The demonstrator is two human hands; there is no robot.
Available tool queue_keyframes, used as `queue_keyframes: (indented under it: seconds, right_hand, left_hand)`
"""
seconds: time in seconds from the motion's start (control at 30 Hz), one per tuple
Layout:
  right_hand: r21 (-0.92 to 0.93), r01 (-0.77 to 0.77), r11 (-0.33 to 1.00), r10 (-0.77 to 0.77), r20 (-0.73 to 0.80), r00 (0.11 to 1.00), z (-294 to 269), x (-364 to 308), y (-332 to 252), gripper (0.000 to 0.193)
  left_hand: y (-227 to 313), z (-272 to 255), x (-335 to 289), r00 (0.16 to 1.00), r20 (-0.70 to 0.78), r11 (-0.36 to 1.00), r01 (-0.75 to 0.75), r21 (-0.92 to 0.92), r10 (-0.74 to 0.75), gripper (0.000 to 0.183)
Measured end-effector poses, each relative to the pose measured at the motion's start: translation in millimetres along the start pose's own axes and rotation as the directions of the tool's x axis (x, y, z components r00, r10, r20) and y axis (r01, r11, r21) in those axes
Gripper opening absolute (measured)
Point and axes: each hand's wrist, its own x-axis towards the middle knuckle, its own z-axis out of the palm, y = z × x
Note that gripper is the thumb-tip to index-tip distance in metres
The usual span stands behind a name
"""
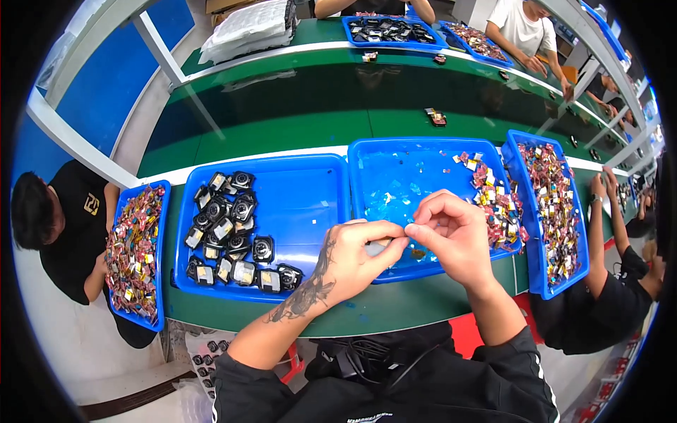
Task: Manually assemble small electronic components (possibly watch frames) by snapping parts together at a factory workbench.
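Observation:
My left hand is closed, thumb against the fingers, around a small greyish piece that is mostly hidden. My right hand meets it fingertip to fingertip, with thumb and forefinger pinched; what they hold, if anything, is too small to make out. Both hands are above the near part of a blue tray that holds bits of clear film and a heap of small circuit boards at its right. To the left, another blue tray contains black watch-like casings in a pile.
Narrow blue trays full of small parts stand at the far left and right. Behind runs a green conveyor belt with a few loose parts. White frame posts rise at the left. Other people work on both sides and across.

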Motion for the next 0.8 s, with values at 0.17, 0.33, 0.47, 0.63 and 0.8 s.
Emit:
queue_keyframes:
  seconds: [0.17,0.33,0.47,0.63,0.8]
  right_hand:
    - [0.006,-0.075,0.997,0.075,0.0,0.997,2.2,1.3,0.3,0.012]
    - [-0.381,0.037,0.924,-0.049,-0.022,0.999,2.4,0.3,3.0,0.013]
    - [-0.451,0.198,0.87,-0.175,0.094,0.98,5.7,-6.0,-6.1,0.011]
    - [-0.381,-0.189,0.905,0.159,-0.111,0.981,-28.1,-12.7,10.6,0.01]
    - [-0.542,0.18,0.821,-0.13,0.129,0.983,-19.0,-4.7,11.8,0.029]
  left_hand:
    - [-3.8,1.3,-1.1,0.987,0.008,0.975,0.159,-0.154,-0.16,0.014]
    - [-6.2,2.3,-2.2,0.987,0.004,0.98,0.16,-0.115,-0.161,0.015]
    - [-8.9,0.1,-4.0,0.977,0.043,0.965,0.214,-0.149,-0.21,0.013]
    - [-5.3,-1.3,1.3,0.958,0.109,0.838,0.284,-0.466,-0.264,0.013]
    - [-9.7,-2.4,1.3,0.944,0.178,0.757,0.328,-0.565,-0.277,0.015]
